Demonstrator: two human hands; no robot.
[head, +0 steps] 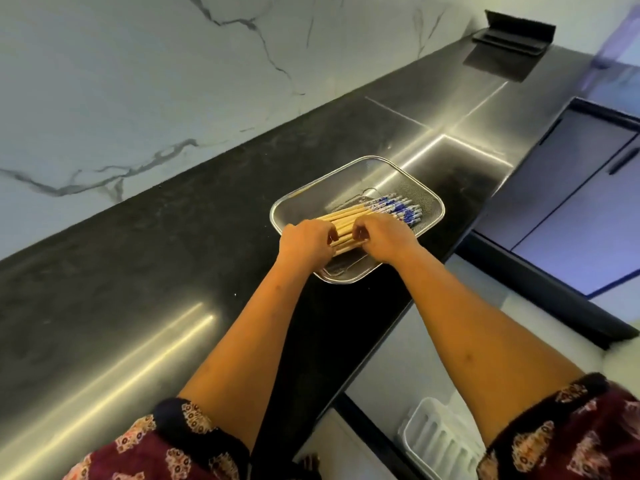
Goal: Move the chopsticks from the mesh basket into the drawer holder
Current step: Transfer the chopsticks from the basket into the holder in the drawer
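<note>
A silver mesh basket (301, 199) stands on the dark countertop near its front edge. Inside it lies a bundle of several wooden chopsticks (349, 220) with blue-and-white patterned tops pointing to the right. My left hand (306, 239) is closed around the plain wooden ends of the bundle. Just to its right, my right hand (382, 237) grips the same bundle around its middle. The two hands almost touch. A white slotted holder (440, 441) shows below the counter's edge at the bottom right, partly hidden by my right arm.
The black countertop (156, 271) runs along a white marble wall (138, 81). A black folded stand (512, 36) sits at the counter's far end. Dark cabinet fronts (571, 188) lie to the right of the counter.
</note>
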